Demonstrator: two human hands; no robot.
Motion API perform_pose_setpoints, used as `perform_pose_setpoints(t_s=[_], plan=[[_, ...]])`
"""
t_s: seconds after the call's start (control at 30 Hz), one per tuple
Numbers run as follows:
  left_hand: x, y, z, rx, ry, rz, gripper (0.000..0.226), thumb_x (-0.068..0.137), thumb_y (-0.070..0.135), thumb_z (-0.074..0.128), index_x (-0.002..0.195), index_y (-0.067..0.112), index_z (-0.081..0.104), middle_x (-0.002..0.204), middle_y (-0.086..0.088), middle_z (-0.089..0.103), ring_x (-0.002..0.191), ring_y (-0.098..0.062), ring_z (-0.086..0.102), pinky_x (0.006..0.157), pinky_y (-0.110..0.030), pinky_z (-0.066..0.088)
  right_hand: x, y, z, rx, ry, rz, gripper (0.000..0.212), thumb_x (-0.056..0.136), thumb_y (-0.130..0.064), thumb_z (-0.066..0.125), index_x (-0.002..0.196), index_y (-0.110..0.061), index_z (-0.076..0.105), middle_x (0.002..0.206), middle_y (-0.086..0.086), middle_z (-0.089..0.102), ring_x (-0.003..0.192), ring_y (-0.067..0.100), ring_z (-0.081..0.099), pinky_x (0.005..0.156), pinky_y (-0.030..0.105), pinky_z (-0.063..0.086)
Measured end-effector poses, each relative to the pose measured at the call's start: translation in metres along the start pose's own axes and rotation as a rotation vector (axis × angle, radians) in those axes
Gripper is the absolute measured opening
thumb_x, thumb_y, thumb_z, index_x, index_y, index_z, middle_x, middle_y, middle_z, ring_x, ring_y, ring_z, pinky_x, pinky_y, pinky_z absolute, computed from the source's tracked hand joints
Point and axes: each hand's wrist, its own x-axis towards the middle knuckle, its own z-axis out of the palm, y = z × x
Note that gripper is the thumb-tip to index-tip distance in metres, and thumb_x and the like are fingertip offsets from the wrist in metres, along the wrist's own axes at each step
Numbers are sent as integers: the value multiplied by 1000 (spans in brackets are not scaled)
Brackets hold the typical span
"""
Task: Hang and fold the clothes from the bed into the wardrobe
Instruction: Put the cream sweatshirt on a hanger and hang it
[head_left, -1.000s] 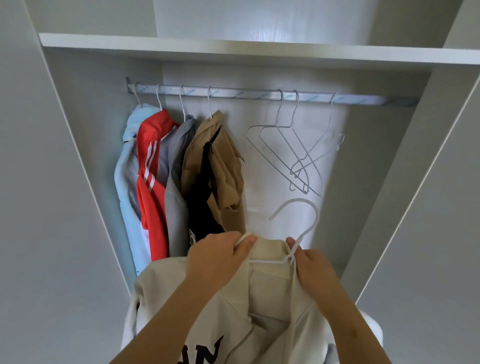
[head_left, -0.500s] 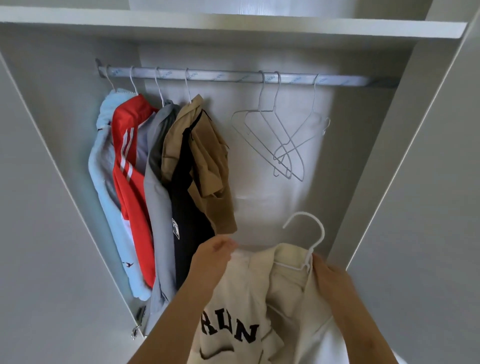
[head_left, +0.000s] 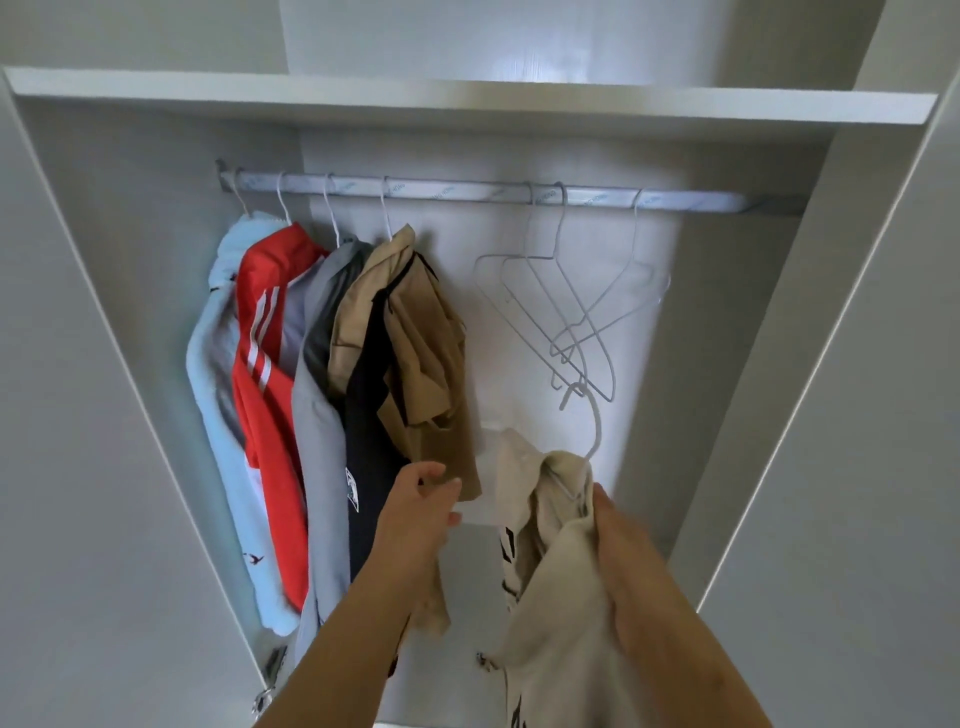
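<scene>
Head view: the right hand (head_left: 615, 530) grips the cream shirt (head_left: 550, 597) at its collar. The shirt sits on a white hanger (head_left: 598, 423) whose hook stands free below the rail (head_left: 457, 189), not yet on it. The left hand (head_left: 421, 506) is loose-fingered and holds nothing, just beside the tan shirt (head_left: 426, 364). Three bare hangers (head_left: 577, 325) hang on the rail, right of the hung clothes (head_left: 270, 364).

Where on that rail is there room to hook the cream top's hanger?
Two bare stretches of rail: between the hook of the tan shirt and the three empty hangers, and from those hangers to the rail's right end. The left end is crowded with four hung garments.
</scene>
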Motion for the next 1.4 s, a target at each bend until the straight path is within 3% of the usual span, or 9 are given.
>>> perform_pose_setpoints(t_s=[0.07, 0.23, 0.5, 0.73, 0.9, 1.03, 1.13, 1.27, 1.4], plan=[[10, 14, -5, 7, 22, 65, 15, 91, 21, 55, 88, 35, 50, 101, 0, 61, 79, -12, 61, 65, -24, 45, 3, -15, 13, 37, -41, -4, 32, 96, -37, 45, 105, -11, 61, 102, 13, 62, 96, 26, 58, 91, 34, 43], [43, 45, -24, 13, 88, 186, 14, 93, 20, 51, 84, 29, 58, 91, 3, 63, 78, -9, 60, 65, -22, 43, 21, -41, 41, 167, -106, 15, 37, 95, -41, 44, 73, -19, 63, 57, 0, 66, 67, 15, 60, 59, 28, 45], [133, 75, -30, -38, 50, 175, 16, 93, 19, 51, 82, 25, 60, 84, 0, 61, 81, -15, 58, 67, -23, 48, 88, -95, 78, 164, -106, -44, 33, 97, -27, 46, 114, -3, 59, 114, 22, 60, 106, 33, 56, 97, 44, 44], [236, 116, -45, 10, 26, 246, 12, 92, 23, 53, 85, 28, 61, 89, 5, 63, 79, -9, 60, 61, -20, 41, 163, -185, 125, 38, 14, -166, 37, 98, -14, 41, 128, 6, 46, 134, 23, 48, 123, 33, 44, 89, 26, 35], [293, 133, -56, 32, 40, 307, 13, 91, 27, 54, 82, 32, 61, 86, 10, 62, 81, -8, 58, 61, -21, 39, 203, -238, 146, 18, 139, -317, 42, 100, -29, 38, 129, -2, 52, 118, 9, 55, 92, 18, 52, 75, 18, 31], [326, 141, -59, -41, 33, 265, 11, 90, 26, 54, 86, 30, 63, 84, 5, 64, 74, -8, 58, 56, -20, 38, 238, -276, 165, 55, 181, -374, 45, 102, -29, 31, 133, -1, 48, 136, 19, 48, 118, 26, 48, 69, 25, 29], [339, 141, -56, -52, 9, 254, 11, 90, 25, 54, 84, 28, 63, 75, 4, 63, 57, -1, 58, 40, -13, 38, 259, -277, 183, 34, 97, -329, 44, 101, -31, 36, 131, -1, 48, 110, 11, 58, 84, 17, 53, 60, 22, 38], [348, 134, -55, -45, -9, 290, 11, 89, 25, 56, 82, 30, 62, 72, 6, 60, 47, 5, 55, 37, -7, 34, 281, -254, 201, 122, 5, -223, 47, 100, -33, 37, 133, -1, 46, 124, 20, 55, 111, 32, 54, 100, 45, 43], [347, 123, -57, -57, 66, 356, 13, 87, 24, 58, 83, 36, 62, 85, 8, 60, 58, 9, 57, 45, -7, 41, 293, -246, 210, 20, 99, -325, 44, 100, -33, 36, 128, -2, 47, 103, 7, 57, 92, 21, 54, 79, 33, 47]])
